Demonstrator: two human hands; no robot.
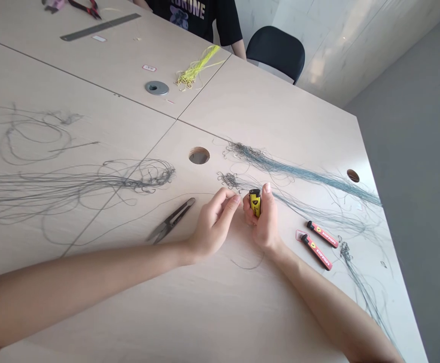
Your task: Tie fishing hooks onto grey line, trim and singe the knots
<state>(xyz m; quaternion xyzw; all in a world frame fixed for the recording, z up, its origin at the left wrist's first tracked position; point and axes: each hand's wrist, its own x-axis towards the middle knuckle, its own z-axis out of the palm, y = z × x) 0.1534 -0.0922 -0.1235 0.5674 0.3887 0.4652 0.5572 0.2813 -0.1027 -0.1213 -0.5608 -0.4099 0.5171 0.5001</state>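
Above the table [182, 307], the left hand [211, 224] pinches a line [201, 194], the right hand [267, 226] gripping a lighter [255, 204] thumb-up.

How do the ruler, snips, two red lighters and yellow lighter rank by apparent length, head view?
Longest to shortest:
1. Ruler
2. Snips
3. Far red lighter and near red lighter: look alike, unranked
4. Yellow lighter, visible part only; the right hand covers some.
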